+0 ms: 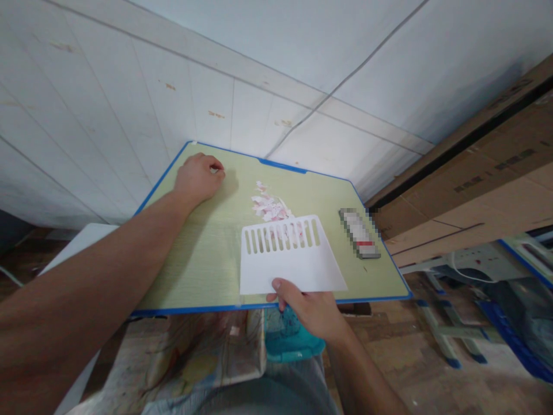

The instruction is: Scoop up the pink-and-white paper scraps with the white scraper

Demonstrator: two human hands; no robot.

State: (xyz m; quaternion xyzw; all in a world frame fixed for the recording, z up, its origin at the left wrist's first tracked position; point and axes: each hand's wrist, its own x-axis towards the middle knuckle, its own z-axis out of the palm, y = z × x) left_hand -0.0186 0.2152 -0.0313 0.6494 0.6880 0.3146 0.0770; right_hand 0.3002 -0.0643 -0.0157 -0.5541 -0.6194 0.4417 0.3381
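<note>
My right hand (309,311) grips a flat white plastic scraper (285,271) by its near edge, thumb on top and fingers beneath. A row of slots runs along the scraper's far edge, and it partly covers a small heap of torn pink-and-white scraps (271,208), some of which show through the slots. At the far left of the light green tabletop (203,253), my left hand (199,177) is closed with its fingertips curled together. Whatever those fingers hold, if anything, is too small to make out.
A flat pixelated object (359,233) lies on the table's right side. Blue edging (283,166) borders the tabletop. A white wall (207,104) with a grey cable (345,86) stands behind; cardboard boxes (466,190) are at right. Below the near edge is a teal container (294,343).
</note>
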